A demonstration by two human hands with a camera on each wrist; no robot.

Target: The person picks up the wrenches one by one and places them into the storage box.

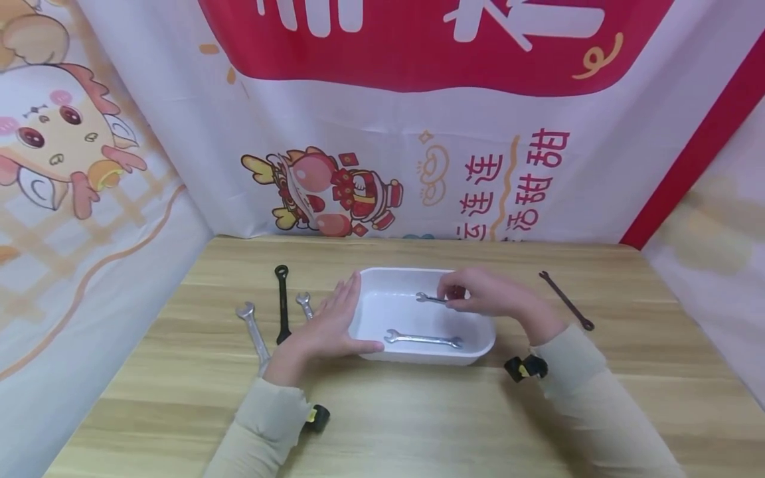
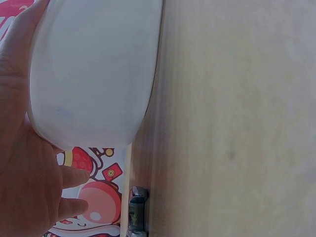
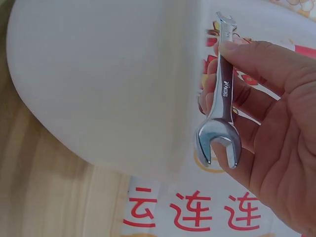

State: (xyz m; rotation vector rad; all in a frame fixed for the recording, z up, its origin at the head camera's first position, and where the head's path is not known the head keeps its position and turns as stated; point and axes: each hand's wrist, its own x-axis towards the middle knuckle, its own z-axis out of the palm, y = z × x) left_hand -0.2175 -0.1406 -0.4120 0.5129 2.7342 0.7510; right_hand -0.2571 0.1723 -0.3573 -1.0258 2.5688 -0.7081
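steel wrench pinched, right hand; head view blurs grip.

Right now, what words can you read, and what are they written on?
"连连" and "甜甜": red characters on the banner behind the table.
"运连连": red characters on that banner, in the right wrist view.
Big white characters on the banner's red top: cut off, unreadable.
Stamped marking on the small wrench that the right hand pinches: too blurred.

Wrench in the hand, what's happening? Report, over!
Right hand pinches small silver wrench over white tray. Left hand flat against tray's side. One wrench already inside. Nothing in the way.
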